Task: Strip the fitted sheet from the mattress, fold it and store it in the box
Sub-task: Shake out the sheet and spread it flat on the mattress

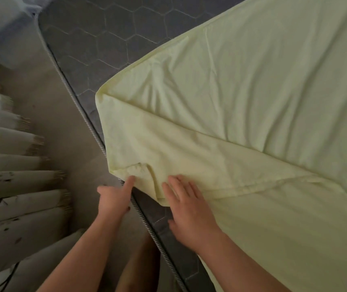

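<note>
Head view shows the fitted sheet [242, 91], pale yellow, already off the corners and lying loose on top of the dark quilted mattress [96, 39]. One flap is turned over along the near edge. The sheet's gathered elastic corner [134, 168] sits right at that edge, on the mattress's corded piping [80, 110].

The right hand [187, 209] lies flat on the folded flap, its fingers [176, 184] straight and spread, pressing and gripping nothing. The left hand [113, 200] is just off the mattress edge. Its index finger is stretched out to touch the puckered corner and its thumb is held apart. No cloth shows pinched.

Folding looks to be only beginning, and the box is not in view.

The likely trouble is the elastic, because a gathered corner that is only prodded tends to bunch back and skew the fold. With the corner so close to the piping, a sideways smoothing push could also drag cloth over the edge onto the floor [48, 102] beside the curtain [10, 144].
</note>
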